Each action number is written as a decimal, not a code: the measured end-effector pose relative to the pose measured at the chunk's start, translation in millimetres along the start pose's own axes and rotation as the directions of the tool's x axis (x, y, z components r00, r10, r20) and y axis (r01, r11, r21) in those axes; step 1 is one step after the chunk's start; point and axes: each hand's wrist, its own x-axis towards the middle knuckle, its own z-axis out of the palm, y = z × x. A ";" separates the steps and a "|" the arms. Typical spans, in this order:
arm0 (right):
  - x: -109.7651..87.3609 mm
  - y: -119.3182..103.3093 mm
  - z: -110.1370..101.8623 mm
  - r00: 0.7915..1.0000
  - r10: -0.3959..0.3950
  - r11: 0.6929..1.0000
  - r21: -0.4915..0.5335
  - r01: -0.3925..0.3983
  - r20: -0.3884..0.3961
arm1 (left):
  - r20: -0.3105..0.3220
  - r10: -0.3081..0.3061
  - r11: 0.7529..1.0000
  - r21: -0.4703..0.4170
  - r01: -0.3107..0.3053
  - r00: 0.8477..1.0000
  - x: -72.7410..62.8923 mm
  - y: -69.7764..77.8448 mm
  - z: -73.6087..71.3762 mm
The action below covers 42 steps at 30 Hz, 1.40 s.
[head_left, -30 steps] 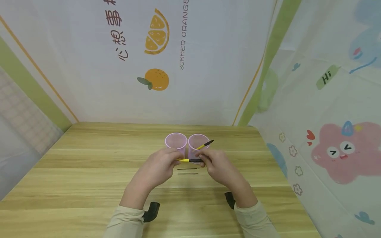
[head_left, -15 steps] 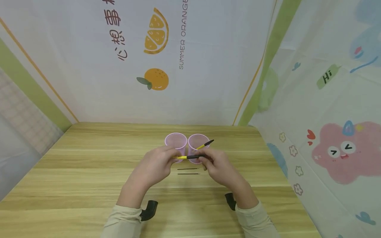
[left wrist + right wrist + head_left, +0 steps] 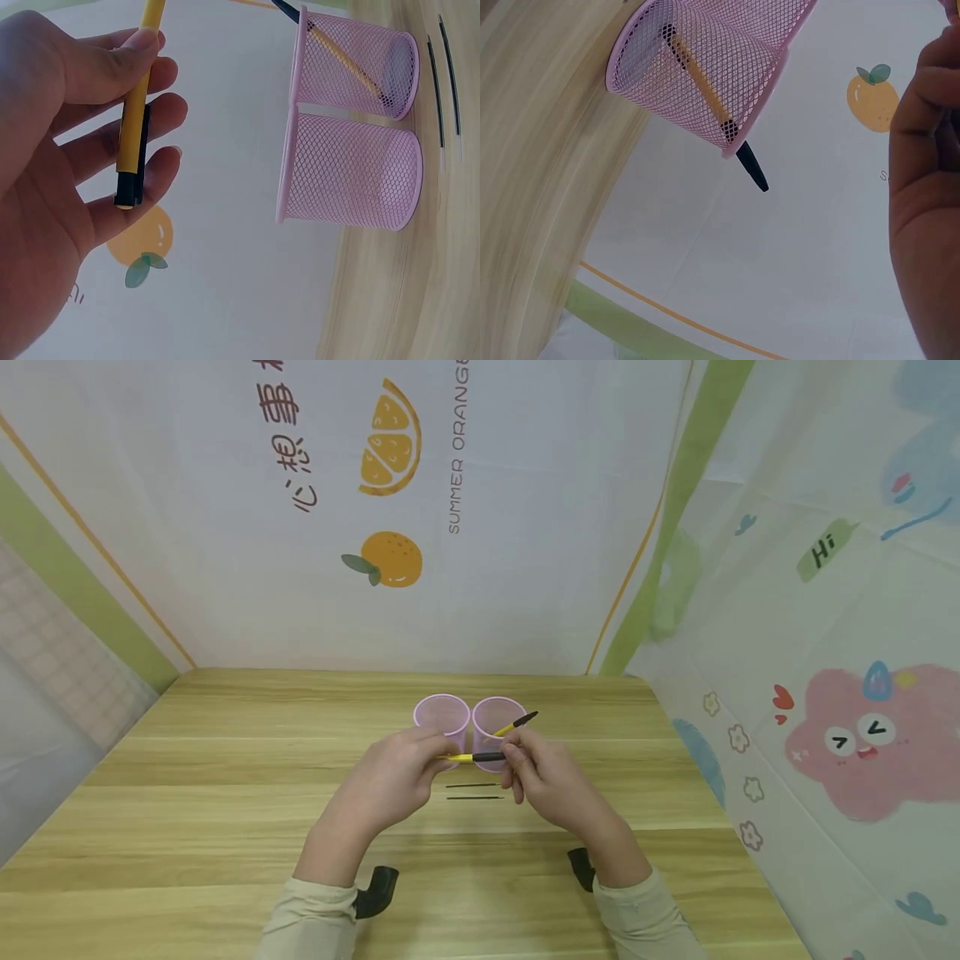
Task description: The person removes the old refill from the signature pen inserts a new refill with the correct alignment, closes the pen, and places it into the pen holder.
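Observation:
A yellow and black ballpoint pen [image 3: 462, 758] lies level between my two hands, in front of the pink mesh pen holder. My left hand [image 3: 393, 772] pinches the yellow barrel between thumb and fingers. In the left wrist view the pen's black clip end [image 3: 129, 187] points toward the little finger. My right hand [image 3: 551, 777] pinches the black front part, its fingertips covering the tip. A second yellow and black pen [image 3: 341, 54] leans in one cup of the holder [image 3: 352, 172], black end above the rim. Two thin dark pen refills [image 3: 475, 798] lie side by side on the table.
The holder's two joined cups stand on the wooden table [image 3: 225, 827], just beyond the hands. A printed cloth [image 3: 525, 527] hangs behind the table, and another patterned cloth [image 3: 847, 627] runs along the right side. Black curved pieces [image 3: 378, 892] sit at both wrists.
Both hands have risen slightly with the pen, away from the refills. The right fingers have shifted on the black part, and the lower ones now hang farther down.

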 end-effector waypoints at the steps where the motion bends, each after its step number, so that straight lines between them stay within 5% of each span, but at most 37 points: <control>1: 0.0 0.0 0.0 1.000 -0.001 1.000 0.002 0.001 -0.001 | -0.002 0.000 1.000 -0.001 0.000 1.000 0.0 0.3 0.3; 14: -1.4 3.6 -0.7 0.999 -0.036 0.997 -0.066 0.034 -0.032 | -0.036 0.043 0.998 0.037 -0.042 0.998 -0.7 2.5 0.3; 28: -5.7 1.2 -1.4 0.977 -0.169 0.979 -0.138 0.151 -0.132 | -0.074 0.072 0.995 0.070 -0.067 0.995 -4.1 -1.4 0.3; 42: -4.3 5.3 0.1 0.968 -0.215 0.965 -0.178 0.191 -0.128 | -0.099 0.093 0.993 0.085 -0.084 0.991 -4.9 0.7 0.2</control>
